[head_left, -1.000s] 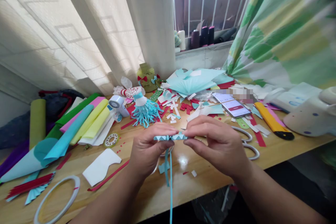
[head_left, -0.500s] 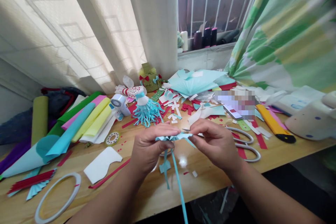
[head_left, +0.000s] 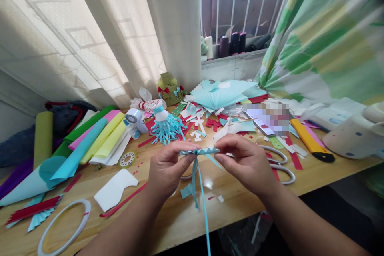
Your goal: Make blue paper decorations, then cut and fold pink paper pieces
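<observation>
Between both hands is a pleated light-blue paper bow [head_left: 207,151], pinched at its middle, with thin blue strips [head_left: 205,212] hanging from it. My left hand [head_left: 169,168] grips the bow's left half between thumb and fingers. At the right end, my right hand [head_left: 244,160] pinches the pleats with thumb and fingertips. Just beyond the hands stands a blue fringed paper figure [head_left: 168,126] with a white band. Beside my right hand lie white-handled scissors [head_left: 279,164], their blades hidden behind the hand.
Rolled coloured paper [head_left: 84,144] lies at the left, near a roll of tape [head_left: 127,159] and a large white ring [head_left: 64,228]. Red and white scraps [head_left: 214,124] cover the table's middle. At the right are a phone [head_left: 261,122] and an orange cutter [head_left: 312,140].
The bow has tilted, so it now shows edge-on as a narrower zigzag. Its hanging strips have swung slightly. Both hands keep their hold, and the view has shifted a little.
</observation>
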A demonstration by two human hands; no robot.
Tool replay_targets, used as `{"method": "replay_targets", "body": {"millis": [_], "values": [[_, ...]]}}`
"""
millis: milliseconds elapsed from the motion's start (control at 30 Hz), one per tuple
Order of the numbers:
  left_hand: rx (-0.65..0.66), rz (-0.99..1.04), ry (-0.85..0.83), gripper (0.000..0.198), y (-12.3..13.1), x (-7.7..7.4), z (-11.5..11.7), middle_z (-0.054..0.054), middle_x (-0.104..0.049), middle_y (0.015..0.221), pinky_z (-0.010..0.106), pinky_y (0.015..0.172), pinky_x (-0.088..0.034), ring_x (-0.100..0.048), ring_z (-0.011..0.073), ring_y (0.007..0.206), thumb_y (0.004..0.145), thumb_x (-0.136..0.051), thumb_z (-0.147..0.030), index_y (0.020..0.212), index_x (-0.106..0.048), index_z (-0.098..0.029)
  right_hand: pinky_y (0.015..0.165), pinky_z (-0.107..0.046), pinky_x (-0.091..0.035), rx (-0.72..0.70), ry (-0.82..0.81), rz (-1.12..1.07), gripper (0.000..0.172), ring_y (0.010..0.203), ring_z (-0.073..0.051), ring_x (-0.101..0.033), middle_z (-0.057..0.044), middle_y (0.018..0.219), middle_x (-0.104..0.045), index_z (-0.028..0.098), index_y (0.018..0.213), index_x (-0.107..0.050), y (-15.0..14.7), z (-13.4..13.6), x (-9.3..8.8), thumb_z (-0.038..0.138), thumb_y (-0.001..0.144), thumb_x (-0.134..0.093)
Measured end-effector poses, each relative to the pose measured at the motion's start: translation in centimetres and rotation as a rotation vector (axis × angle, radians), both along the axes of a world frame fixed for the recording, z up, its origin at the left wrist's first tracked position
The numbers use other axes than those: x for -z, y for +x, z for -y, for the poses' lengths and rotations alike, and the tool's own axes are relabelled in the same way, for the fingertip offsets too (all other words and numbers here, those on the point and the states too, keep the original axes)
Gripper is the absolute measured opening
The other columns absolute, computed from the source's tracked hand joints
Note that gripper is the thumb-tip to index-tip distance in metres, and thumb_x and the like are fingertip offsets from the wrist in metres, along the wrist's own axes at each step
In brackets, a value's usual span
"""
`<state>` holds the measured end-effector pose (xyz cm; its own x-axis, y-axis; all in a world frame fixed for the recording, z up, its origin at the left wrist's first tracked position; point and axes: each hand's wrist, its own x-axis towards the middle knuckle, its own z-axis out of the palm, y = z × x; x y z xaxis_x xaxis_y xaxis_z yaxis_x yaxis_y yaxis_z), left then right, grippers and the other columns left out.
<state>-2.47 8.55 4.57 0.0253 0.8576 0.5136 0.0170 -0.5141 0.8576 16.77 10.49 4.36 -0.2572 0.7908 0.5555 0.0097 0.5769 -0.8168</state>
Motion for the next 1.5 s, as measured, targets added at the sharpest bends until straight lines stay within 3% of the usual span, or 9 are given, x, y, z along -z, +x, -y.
{"method": "replay_targets", "body": {"millis": [100,300,500,700,867,1100,1200,1300,1500], "values": [[0.03,0.16,-0.08,0.015,0.2,0.4,0.1,0.002,-0.075,0.087,0.033,0.08,-0.054,-0.069,0.0184,0.083,0.073,-0.071,-0.013,0.085,-0.071,-0.023,0.072,-0.029,-0.052,-0.088,-0.024,-0.012,0.039,0.083,-0.016,-0.06,-0.002,0.095,-0.062,0.027,0.111,-0.058,-0.5,0.0,0.3,0.018,0.074,-0.07],[0.094,0.111,-0.097,0.019,0.6,0.2,0.1,0.0,-0.074,0.083,0.026,0.071,-0.055,-0.068,0.0148,0.076,0.071,-0.072,-0.012,0.086,-0.069,-0.023,0.07,-0.03,-0.048,0.006,0.17,-0.017,0.012,0.077,-0.015,-0.059,-0.002,0.081,-0.062,0.02,0.086,-0.066,-1.2,0.1,-0.8,0.012,0.078,-0.064],[0.063,-0.273,0.084,0.016,0.5,-0.2,-0.2,0.005,-0.072,0.085,0.029,0.074,-0.051,-0.065,0.0176,0.079,0.072,-0.071,-0.015,0.087,-0.071,-0.02,0.071,-0.029,-0.048,0.054,0.371,0.168,0.017,0.078,-0.015,-0.059,-0.004,0.081,-0.063,0.015,0.086,-0.067,-1.0,0.5,-1.9,0.005,0.074,-0.063],[0.004,-0.22,0.175,0.027,-0.1,0.3,-0.3,0.004,-0.071,0.087,0.03,0.075,-0.051,-0.065,0.0175,0.082,0.07,-0.071,-0.007,0.092,-0.071,-0.024,0.084,-0.035,-0.048,-0.011,0.445,0.331,0.032,0.095,-0.021,-0.057,-0.01,0.098,-0.063,0.014,0.104,-0.064,1.2,-1.0,-1.8,0.024,0.074,-0.072],[0.017,-0.239,0.216,0.032,-0.7,0.5,-0.3,0.005,-0.07,0.091,0.031,0.077,-0.051,-0.064,0.0178,0.085,0.07,-0.071,-0.004,0.095,-0.07,-0.024,0.074,-0.031,-0.049,0.042,0.486,0.456,0.01,0.083,-0.018,-0.058,-0.007,0.086,-0.063,0.017,0.089,-0.066,2.4,-2.0,-1.4,0.013,0.08,-0.063],[-0.005,-0.353,0.319,0.033,-0.3,0.1,0.1,0.005,-0.07,0.092,0.03,0.075,-0.052,-0.065,0.0179,0.085,0.07,-0.072,-0.008,0.099,-0.069,-0.023,0.069,-0.032,-0.049,0.134,0.613,0.535,0.012,0.079,-0.019,-0.058,-0.007,0.084,-0.064,0.016,0.091,-0.065,1.9,-2.0,-0.6,0.013,0.079,-0.062],[0.039,-0.355,0.362,0.048,-0.3,0.0,0.2,0.006,-0.07,0.096,0.032,0.077,-0.052,-0.065,0.0191,0.087,0.067,-0.075,-0.01,0.111,-0.063,-0.025,0.064,-0.031,-0.05,0.154,0.683,0.477,0.011,0.074,-0.018,-0.059,-0.007,0.08,-0.065,0.016,0.087,-0.065,1.6,-2.4,0.2,0.01,0.079,-0.062],[0.213,-0.306,0.326,0.07,-0.7,0.2,0.0,0.008,-0.067,0.109,0.039,0.088,-0.049,-0.062,0.0236,0.098,0.063,-0.079,-0.022,0.127,-0.05,-0.027,0.065,-0.032,-0.052,0.142,0.728,0.349,0.017,0.076,-0.018,-0.061,-0.008,0.083,-0.067,0.016,0.091,-0.064,1.3,-2.7,0.8,0.007,0.076,-0.063],[0.28,-0.334,0.331,0.056,-1.8,-0.2,-0.9,0.012,-0.061,0.114,0.045,0.093,-0.045,-0.054,0.0271,0.108,0.07,-0.074,-0.028,0.123,-0.054,-0.023,0.065,-0.031,-0.055,0.023,0.691,0.173,0.023,0.077,-0.017,-0.064,-0.009,0.085,-0.068,0.017,0.097,-0.065,0.4,-2.1,0.4,0.006,0.077,-0.063]]}}
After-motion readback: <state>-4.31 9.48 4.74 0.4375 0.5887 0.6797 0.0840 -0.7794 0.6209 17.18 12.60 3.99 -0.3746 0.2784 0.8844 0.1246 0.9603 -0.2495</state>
